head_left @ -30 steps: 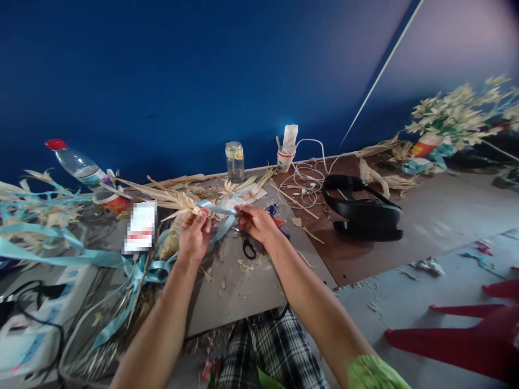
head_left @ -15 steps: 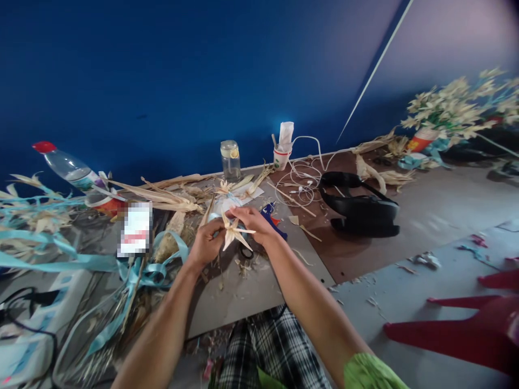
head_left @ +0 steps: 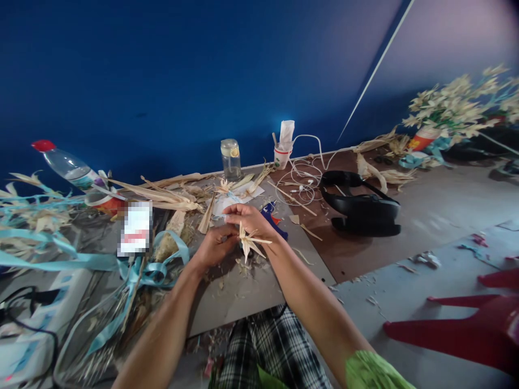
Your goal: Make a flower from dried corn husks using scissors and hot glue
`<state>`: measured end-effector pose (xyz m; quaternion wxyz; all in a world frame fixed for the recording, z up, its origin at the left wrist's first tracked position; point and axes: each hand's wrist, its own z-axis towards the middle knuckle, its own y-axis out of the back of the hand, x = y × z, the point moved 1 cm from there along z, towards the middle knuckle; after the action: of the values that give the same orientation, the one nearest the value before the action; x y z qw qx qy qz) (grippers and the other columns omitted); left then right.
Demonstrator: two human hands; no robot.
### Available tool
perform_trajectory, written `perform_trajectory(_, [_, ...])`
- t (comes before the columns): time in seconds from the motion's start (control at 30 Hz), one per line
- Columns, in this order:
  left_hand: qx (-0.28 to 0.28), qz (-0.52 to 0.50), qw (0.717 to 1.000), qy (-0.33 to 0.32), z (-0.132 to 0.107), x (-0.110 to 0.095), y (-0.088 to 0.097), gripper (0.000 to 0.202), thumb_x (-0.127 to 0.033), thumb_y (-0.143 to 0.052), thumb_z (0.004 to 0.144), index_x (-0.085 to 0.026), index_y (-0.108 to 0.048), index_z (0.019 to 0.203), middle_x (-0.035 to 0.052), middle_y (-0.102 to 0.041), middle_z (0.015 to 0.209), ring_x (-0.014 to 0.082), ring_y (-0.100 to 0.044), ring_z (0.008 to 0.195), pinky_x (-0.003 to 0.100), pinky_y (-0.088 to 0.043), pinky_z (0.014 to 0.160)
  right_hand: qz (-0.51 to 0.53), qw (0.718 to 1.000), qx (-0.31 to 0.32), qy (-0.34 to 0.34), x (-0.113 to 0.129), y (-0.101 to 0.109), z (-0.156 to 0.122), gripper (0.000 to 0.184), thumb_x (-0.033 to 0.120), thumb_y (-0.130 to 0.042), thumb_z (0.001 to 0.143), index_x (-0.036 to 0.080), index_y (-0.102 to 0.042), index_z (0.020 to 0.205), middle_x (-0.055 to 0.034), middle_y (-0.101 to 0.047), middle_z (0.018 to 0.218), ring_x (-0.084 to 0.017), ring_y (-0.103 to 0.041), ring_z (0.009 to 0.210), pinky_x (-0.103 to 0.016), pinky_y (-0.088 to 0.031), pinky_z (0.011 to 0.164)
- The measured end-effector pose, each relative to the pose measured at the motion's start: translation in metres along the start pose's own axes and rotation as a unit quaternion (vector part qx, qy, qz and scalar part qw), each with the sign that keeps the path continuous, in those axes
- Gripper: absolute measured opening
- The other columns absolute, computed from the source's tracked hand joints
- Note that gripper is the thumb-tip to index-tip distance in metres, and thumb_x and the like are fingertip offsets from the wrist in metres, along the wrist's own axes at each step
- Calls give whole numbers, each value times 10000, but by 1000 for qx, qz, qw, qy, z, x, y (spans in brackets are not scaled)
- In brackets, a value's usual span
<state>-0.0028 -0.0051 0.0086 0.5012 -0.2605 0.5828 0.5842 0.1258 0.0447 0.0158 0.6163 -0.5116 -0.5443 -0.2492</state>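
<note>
My left hand [head_left: 217, 246] is closed, its thumb and fingers pinching a star-shaped flower of pale dried corn husk [head_left: 249, 243] with pointed petals. The flower tilts right and down, in front of my right wrist. Just above the left fingers is my right hand [head_left: 248, 217], its fingers bent and drawn together; anything between them is too small to make out. Behind the hands, a second husk flower [head_left: 224, 186] lies by white paper [head_left: 222, 207]. A blue glue gun [head_left: 268, 213] lies beside my right hand, partly hidden by the forearm.
Husk strips [head_left: 170, 197] and a lidded clear jar [head_left: 231, 162] stand along the wall. To the right are a paper cup [head_left: 283, 156], white cables [head_left: 298, 178] and a black headset [head_left: 360, 208]. Leftward lie a phone [head_left: 135, 229], blue ribbon [head_left: 93, 262] and a power strip [head_left: 48, 324].
The husk flower has shifted right and slightly down with my left hand. My right fingers have come off its petals and now sit above and behind it.
</note>
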Motion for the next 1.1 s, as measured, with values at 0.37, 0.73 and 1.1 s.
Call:
perform_trajectory(0.37, [-230,-137,959,91,6,19,21,198,-337,-611,749,-158,-617,664,-32,-472,494,79,-375,454,214,-291,460,250,968,5,32,4,10,4,226,99,-607,616,173,-550,821,64,-564,659,-31,-346,412,-181,-292,418])
perform_trajectory(0.73, [-226,-106,964,95,4,11,17,223,-366,-628,753,-151,-610,698,-23,-535,553,78,-378,463,214,-269,443,68,994,-63,64,-13,-8,5,242,313,-722,614,167,-592,756,92,-465,487,-34,-331,369,-204,-190,393])
perform_trajectory(1.1, [-203,-85,971,91,4,13,18,239,-354,-604,757,-157,-577,623,-31,-473,521,76,-347,458,214,-241,438,-86,983,-84,139,-18,-6,4,218,406,-598,775,193,-566,736,60,-485,455,-74,-366,406,-212,-269,436])
